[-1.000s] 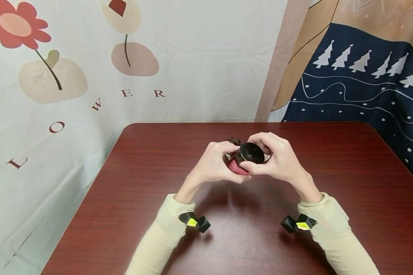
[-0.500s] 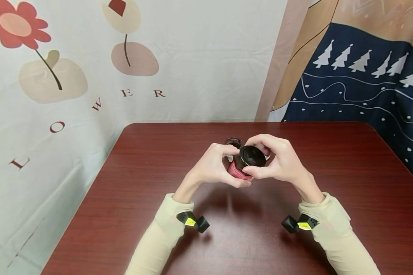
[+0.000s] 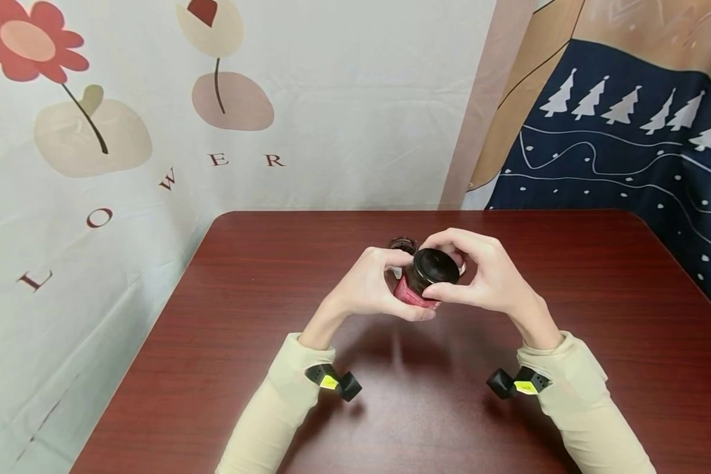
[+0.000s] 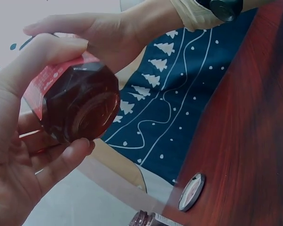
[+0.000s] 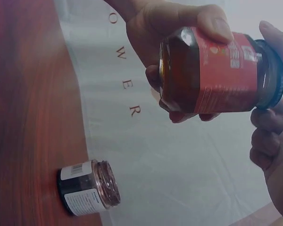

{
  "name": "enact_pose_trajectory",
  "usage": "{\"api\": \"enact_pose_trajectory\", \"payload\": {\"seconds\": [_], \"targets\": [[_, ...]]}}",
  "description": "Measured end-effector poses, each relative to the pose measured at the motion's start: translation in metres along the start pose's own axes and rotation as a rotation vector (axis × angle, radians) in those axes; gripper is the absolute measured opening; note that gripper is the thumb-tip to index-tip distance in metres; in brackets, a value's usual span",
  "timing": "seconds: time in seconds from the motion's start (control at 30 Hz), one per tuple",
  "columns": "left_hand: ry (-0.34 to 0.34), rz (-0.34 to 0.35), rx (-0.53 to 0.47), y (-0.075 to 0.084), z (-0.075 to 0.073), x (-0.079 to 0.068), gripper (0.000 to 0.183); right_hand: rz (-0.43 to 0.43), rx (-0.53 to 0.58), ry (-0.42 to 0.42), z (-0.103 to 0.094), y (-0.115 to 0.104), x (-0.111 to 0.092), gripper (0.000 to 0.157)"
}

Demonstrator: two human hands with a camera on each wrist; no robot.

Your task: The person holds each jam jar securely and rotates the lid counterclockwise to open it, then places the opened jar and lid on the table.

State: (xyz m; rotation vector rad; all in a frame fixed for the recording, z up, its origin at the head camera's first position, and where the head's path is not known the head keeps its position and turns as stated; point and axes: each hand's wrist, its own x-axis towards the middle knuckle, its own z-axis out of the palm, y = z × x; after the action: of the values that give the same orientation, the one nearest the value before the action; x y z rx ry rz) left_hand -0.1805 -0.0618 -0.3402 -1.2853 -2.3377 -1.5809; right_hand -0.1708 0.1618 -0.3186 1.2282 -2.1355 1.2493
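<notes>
A faceted glass jar (image 5: 226,77) with a red label and dark amber contents is held above the table, tilted. My left hand (image 3: 367,283) grips its body, fingers and thumb wrapped round the glass and label. On its black lid (image 3: 436,265) are the thumb and fingers of my right hand (image 3: 482,273), pinching the rim from both sides. The lid sits on the jar's mouth. The left wrist view shows the jar's base (image 4: 85,106) facing that camera.
An open smaller jar (image 5: 82,188) with a white label stands on the brown table (image 3: 243,296), behind my hands. Near it in the left wrist view lies a loose round lid (image 4: 192,192). A printed cloth (image 3: 355,99) hangs behind the table's far edge.
The held jar and its lid have shifted slightly right and toward me. My right thumb has moved a little right along with the lid. Both hands keep their hold.
</notes>
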Motion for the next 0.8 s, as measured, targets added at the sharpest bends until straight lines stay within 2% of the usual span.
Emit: {"api": "enact_pose_trajectory", "payload": {"seconds": [0.13,0.4,0.53,0.67,0.8], "targets": [[0.043,-0.027,0.032,0.000,0.001,0.001,0.036,0.016,-0.031,0.011,-0.001,0.003,-0.001,0.050],[0.134,-0.028,0.146,0.000,0.005,0.003,0.036,0.040,-0.106,0.064,-0.002,0.004,0.000,0.056],[0.178,-0.038,0.262,0.003,0.008,0.004,0.035,0.096,-0.143,0.071,-0.002,0.004,0.000,0.048],[0.217,-0.063,0.397,0.006,0.010,0.005,0.037,0.143,-0.172,0.083,-0.001,0.003,0.000,0.047],[0.241,-0.095,0.472,0.009,0.012,0.004,0.039,0.177,-0.192,0.094,0.001,0.003,0.000,0.045]]}}
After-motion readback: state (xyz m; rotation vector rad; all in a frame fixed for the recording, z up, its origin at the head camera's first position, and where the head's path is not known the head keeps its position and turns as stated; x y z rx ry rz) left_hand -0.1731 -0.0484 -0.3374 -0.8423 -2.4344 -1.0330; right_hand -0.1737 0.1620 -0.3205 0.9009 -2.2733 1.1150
